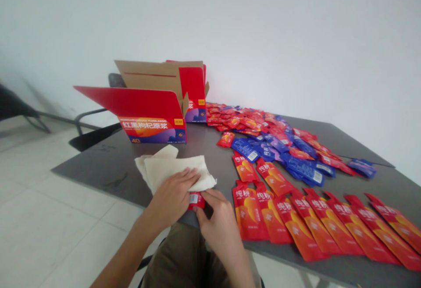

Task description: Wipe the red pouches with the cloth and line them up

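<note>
My left hand (176, 193) presses on a folded cream cloth (176, 168), its fingers bent over the cloth's near edge. Under the cloth lies a red sachet (194, 199); only its end with a white barcode label shows. My right hand (217, 218) pinches that sachet between thumb and fingers at its right side, close to the table's front edge. To the right of this hand, red-orange sachets (250, 209) lie face up in an overlapping row, with a red sachet (245, 167) and a similar one behind it.
A large pile of red and blue sachets (250, 123) spreads across the back of the grey table (115, 165). Two red and purple cartons stand at back left: a nearer carton (154, 130) with raised flaps and a farther carton (196, 104). A black chair (92, 134) stands beyond the left edge.
</note>
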